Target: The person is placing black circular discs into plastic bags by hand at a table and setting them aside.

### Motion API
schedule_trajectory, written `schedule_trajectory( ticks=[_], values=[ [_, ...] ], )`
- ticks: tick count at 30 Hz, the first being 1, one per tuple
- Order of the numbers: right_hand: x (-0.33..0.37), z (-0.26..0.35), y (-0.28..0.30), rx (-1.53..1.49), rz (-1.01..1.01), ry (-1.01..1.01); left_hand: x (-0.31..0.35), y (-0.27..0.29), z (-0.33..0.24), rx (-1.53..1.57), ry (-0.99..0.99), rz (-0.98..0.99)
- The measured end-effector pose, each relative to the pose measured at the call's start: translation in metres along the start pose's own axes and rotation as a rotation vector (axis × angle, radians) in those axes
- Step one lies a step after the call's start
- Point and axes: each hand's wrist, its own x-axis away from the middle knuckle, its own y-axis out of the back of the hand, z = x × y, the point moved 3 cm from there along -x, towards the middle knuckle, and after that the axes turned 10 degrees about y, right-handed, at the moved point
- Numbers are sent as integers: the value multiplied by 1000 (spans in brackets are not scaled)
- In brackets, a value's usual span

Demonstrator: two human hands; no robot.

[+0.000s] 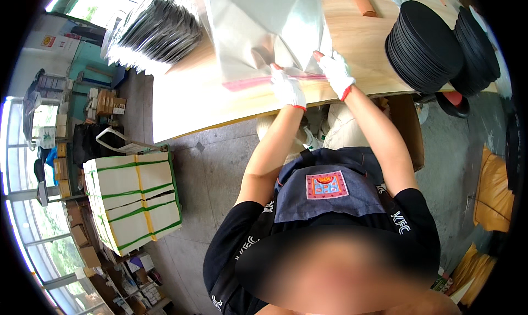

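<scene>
A large clear plastic bag (258, 26) lies spread on the light wooden table, with a pink strip along its near edge. My left hand (287, 89), in a white glove with a red cuff, pinches that near edge close to its middle. Further right, my right hand (336, 73) in a matching glove grips the bag near its right corner. Bare fingertips show on both hands. Between them the plastic is wrinkled and catches the light. The fingers beneath the film are partly hidden.
On the table's right stand two stacks of black round discs (423, 45). A fanned pile of dark pieces in clear plastic (159, 32) lies at the left. A brown cylinder-like piece (363, 3) rests at the back. Strapped white boxes (132, 197) stand on the floor at left.
</scene>
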Motion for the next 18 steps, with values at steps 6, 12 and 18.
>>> schedule_trajectory(
  ticks=[6, 12, 18],
  values=[
    [-49, -24, 79, 1295, 307, -36, 43, 16, 85, -121, 813, 883],
    [-47, -23, 81, 1264, 341, -99, -4, 20, -11, -1555, -1006, 583],
    [-14, 36, 85, 1228, 155, -173, -42, 14, -6, -1894, -1257, 451]
  ],
)
